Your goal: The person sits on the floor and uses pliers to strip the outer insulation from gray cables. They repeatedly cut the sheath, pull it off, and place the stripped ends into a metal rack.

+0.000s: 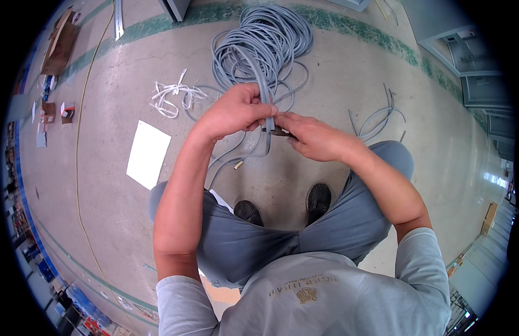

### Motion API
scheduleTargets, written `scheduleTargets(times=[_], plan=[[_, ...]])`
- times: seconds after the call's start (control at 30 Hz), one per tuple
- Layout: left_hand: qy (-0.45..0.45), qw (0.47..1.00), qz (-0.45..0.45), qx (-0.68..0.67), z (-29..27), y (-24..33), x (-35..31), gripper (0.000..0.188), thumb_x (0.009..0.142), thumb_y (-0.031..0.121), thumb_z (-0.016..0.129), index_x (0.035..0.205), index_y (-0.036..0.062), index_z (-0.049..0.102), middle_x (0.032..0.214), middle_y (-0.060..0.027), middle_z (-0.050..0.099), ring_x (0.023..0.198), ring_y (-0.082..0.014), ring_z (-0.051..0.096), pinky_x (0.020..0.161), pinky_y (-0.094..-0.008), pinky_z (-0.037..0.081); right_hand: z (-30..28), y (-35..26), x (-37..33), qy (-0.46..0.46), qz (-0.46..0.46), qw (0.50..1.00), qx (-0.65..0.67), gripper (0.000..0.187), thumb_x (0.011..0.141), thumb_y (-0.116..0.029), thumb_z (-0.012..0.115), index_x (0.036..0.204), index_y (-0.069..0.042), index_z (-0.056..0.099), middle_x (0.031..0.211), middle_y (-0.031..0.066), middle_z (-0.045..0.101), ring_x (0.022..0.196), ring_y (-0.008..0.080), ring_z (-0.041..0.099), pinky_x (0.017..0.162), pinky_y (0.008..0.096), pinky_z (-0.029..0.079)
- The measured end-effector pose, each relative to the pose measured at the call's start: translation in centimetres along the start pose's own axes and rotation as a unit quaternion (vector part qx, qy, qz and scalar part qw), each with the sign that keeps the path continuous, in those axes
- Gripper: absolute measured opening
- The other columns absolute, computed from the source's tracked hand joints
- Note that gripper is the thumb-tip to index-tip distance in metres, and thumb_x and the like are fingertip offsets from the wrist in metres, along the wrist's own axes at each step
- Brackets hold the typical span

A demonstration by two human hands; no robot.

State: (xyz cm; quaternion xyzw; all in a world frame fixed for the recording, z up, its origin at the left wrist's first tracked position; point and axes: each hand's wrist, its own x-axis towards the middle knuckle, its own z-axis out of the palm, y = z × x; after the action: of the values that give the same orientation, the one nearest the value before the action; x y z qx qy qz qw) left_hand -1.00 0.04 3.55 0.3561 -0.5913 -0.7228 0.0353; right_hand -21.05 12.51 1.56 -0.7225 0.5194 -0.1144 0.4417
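1. Spreading under everything: a pale concrete floor [338, 84] with a worn green stripe [349, 25] curving across the top of the view.
2. Squatting over it: grey trousers [349, 224] and a light grey shirt [327, 297], with two black shoes [318, 199] planted between the knees.
3. Lying well ahead of the hands: a large coil of grey cable [270, 42], loose loops trailing from it toward the hands.
4. Resting flat on the floor to the left of the left forearm: a white sheet of paper [148, 154].
5. Sitting apart on the right: a few short curved offcuts of grey cable [377, 117].
6. Tangled just left of the coil: a bundle of white ties [172, 95].
7. Gripping a flat grey cable strand [263, 84] from the left: the left hand [234, 112], fingers [259, 109] curled and pinching the strand just above its bend.
8. Meeting it from the right: the right hand [315, 137], fingers closed round a small dark tool [279, 131] pressed against the same strand; exact kind of tool not clear.
9. Dangling below the hands: the cable's free end [238, 165], just above the floor.
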Motion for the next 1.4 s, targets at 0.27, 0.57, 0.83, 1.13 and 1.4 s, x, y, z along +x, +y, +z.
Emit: scheduleTargets(times=[0.27,0.57,0.83,1.13,1.4], plan=[[-0.008,1.0,-0.011,-0.025,-0.2,-0.6,0.3,0.013,0.094,0.015,0.071,0.095,0.0033,0.066,0.063,0.0017,0.056,0.052,-0.006,0.048,0.048,-0.0238,0.036,0.8,0.4,1.1,0.048,-0.003,0.995,-0.082,0.038,0.095,-0.02,0.064,0.127,0.001,0.059,0.119,0.019,0.062,0.117,0.0387,0.059,0.1,0.0464,0.049],[-0.023,0.998,-0.026,-0.042,-0.1,-0.1,0.2,0.012,0.093,0.014,0.071,0.094,0.0028,0.067,0.064,0.0011,0.057,0.051,-0.006,0.049,0.047,-0.0231,0.036,-0.1,0.6,1.3,-0.036,0.043,0.998,-0.014,0.028,0.085,-0.022,0.069,0.099,0.001,0.064,0.105,0.0203,0.068,0.101,0.0397,0.066,0.09,0.0474,0.052],[-0.045,0.998,-0.043,-0.028,-0.2,-0.9,0.8,0.014,0.093,0.016,0.072,0.095,0.0032,0.066,0.065,0.0005,0.057,0.05,-0.0067,0.048,0.047,-0.0236,0.036,1.9,1.1,1.6,0.078,-0.036,0.991,-0.105,0.024,0.083,-0.027,0.073,0.087,-0.004,0.069,0.087,0.013,0.07,0.083,0.0364,0.068,0.076,0.049,0.053],[0.021,0.998,-0.021,-0.055,-1.4,-0.5,0.4,0.016,0.092,0.017,0.074,0.097,0.0036,0.066,0.067,0.0009,0.057,0.053,-0.0066,0.049,0.048,-0.0232,0.035,1.1,4.8,2.2,0.015,0.037,0.983,-0.177,0.028,0.084,-0.035,0.073,0.093,-0.008,0.071,0.071,0.0113,0.066,0.073,0.0324,0.067,0.067,0.0438,0.052],[-0.067,0.998,0.014,0.011,1.2,-0.7,0.7,0.019,0.094,0.017,0.072,0.105,0.0034,0.065,0.077,0.0009,0.061,0.068,-0.0058,0.051,0.059,-0.0241,0.042,-4.0,3.0,3.0,0.102,0.173,0.823,0.532,0.051,0.099,-0.05,0.064,0.106,0.0,0.07,0.071,0.0005,0.056,0.065,0.0135,0.056,0.062,0.0292,0.046]])
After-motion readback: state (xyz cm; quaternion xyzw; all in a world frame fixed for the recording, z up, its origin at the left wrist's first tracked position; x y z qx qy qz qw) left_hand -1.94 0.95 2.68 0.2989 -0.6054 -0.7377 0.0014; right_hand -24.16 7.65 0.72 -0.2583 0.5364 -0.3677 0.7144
